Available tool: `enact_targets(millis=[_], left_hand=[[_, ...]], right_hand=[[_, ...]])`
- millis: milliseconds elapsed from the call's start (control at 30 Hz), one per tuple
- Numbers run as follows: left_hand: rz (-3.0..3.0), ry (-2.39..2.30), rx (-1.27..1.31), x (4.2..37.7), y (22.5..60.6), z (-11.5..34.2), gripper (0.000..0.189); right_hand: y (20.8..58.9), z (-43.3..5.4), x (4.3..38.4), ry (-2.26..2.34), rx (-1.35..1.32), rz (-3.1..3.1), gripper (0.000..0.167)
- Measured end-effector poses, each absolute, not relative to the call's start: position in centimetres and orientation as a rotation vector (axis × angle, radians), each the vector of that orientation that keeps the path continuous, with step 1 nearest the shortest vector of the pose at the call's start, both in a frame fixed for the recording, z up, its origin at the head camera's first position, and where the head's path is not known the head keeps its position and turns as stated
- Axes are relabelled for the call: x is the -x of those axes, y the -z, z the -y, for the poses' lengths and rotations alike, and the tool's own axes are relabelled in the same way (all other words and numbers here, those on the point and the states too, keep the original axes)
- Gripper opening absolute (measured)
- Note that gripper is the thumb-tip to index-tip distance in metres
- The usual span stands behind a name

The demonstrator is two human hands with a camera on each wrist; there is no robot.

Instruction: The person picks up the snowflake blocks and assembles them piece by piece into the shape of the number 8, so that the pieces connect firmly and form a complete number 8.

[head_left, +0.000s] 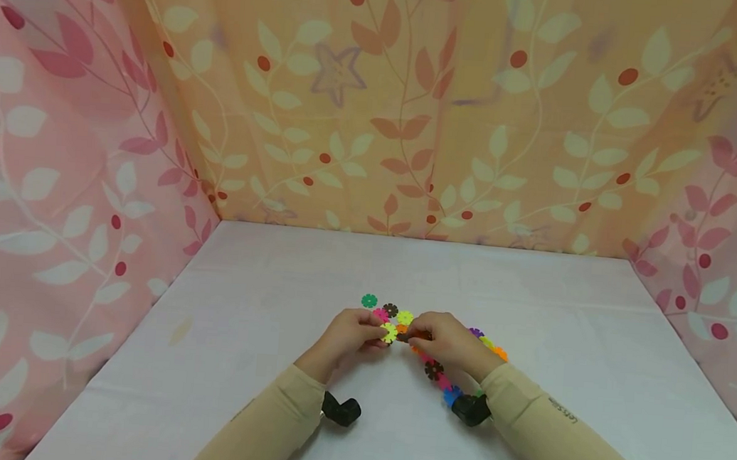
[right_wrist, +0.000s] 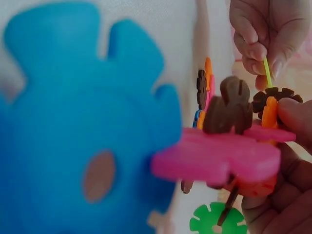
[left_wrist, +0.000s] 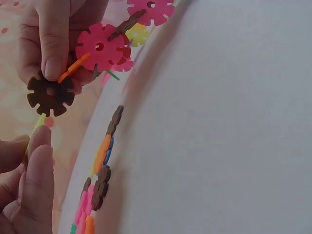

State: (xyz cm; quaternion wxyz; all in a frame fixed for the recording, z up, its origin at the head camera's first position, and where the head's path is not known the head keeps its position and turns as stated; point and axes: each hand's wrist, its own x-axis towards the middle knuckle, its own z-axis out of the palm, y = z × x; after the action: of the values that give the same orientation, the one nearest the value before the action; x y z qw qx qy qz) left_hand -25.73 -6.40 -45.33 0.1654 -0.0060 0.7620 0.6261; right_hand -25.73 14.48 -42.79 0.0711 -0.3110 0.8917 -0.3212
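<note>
Between thumb and fingers, my left hand [head_left: 348, 334] pinches a yellow snowflake disc [head_left: 389, 333], a flat notched plastic piece. My right hand [head_left: 447, 339] holds a brown snowflake disc [left_wrist: 50, 96], the end piece of a chain of slotted-together discs. The yellow disc's edge is right at the brown one's rim in both wrist views. An orange disc [left_wrist: 73, 68] and a pink disc [left_wrist: 100, 47] follow the brown one in the chain. A large blue disc [right_wrist: 131, 97] of it looms close in the right wrist view. The right hand and forearm hide part of the chain.
Beyond the hands, several discs lie on the white table [head_left: 263, 265], among them a green disc [head_left: 369, 300] and another brown disc [head_left: 390, 310]. Black wrist cameras [head_left: 342, 409] hang under both forearms. Patterned curtains [head_left: 415, 119] enclose the back and sides.
</note>
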Motion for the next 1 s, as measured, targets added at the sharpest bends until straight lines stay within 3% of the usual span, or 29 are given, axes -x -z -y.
enact_targets(millis=[433,1000], left_hand=[[-1.940,-2.010,0.125,25.3,45.5,5.9,0.019],[-1.911,-2.063,0.197,24.8,45.1,4.9,0.010]], right_hand=[[42.8,-14.5,25.9,1.054,1.030,-2.658,0.007],[43.1,-14.3,26.2,1.047,1.030,-2.690,0.007]])
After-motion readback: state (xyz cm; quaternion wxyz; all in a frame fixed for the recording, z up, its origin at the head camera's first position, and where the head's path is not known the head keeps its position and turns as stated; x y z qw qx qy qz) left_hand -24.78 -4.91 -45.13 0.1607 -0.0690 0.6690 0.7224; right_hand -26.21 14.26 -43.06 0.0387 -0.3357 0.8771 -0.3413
